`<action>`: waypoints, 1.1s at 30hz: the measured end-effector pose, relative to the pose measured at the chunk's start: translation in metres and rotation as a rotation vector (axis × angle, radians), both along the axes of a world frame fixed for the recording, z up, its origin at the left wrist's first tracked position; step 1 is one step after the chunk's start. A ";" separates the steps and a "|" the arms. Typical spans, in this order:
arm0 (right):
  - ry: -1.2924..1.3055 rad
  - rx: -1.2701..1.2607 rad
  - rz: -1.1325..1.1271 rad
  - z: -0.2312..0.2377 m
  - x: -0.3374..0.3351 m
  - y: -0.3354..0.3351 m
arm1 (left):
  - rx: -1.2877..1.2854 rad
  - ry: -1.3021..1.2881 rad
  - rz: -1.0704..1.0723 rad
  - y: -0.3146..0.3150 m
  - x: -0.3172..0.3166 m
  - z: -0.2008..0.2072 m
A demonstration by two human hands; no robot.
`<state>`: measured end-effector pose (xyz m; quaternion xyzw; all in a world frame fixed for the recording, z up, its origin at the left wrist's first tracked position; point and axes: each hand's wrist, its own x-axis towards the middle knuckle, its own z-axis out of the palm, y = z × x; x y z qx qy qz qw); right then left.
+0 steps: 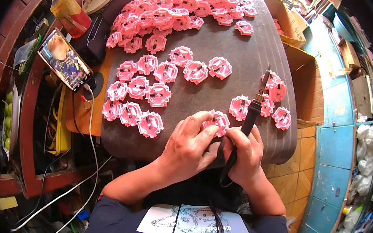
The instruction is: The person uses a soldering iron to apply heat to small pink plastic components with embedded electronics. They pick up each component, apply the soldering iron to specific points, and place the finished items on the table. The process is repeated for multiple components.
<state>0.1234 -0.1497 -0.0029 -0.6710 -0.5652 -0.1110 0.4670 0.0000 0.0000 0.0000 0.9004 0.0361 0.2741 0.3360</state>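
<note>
Near the front edge of the dark table, my left hand (188,141) pinches a pink plastic part (217,121) between thumb and fingers. My right hand (245,152) is closed around a soldering iron (251,116), its black handle slanting up and its metal tip pointing away from me. Right fingertips meet the lower right edge of the held part; whether they pinch anything small there I cannot tell. Similar pink parts (151,124) with small dark pieces inside lie in rows to the left. Several more pink parts (281,118) sit to the right, close to the iron.
A big heap of pink parts (162,18) covers the far table. At left stand a lit phone (65,60) with a white cable and a bottle (70,13) with red liquid. Cardboard boxes (310,84) flank the right edge, beside blue cabinets (335,146).
</note>
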 end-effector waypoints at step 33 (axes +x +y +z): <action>-0.061 0.110 -0.041 -0.018 -0.007 0.002 | -0.023 -0.003 0.025 0.005 0.008 0.004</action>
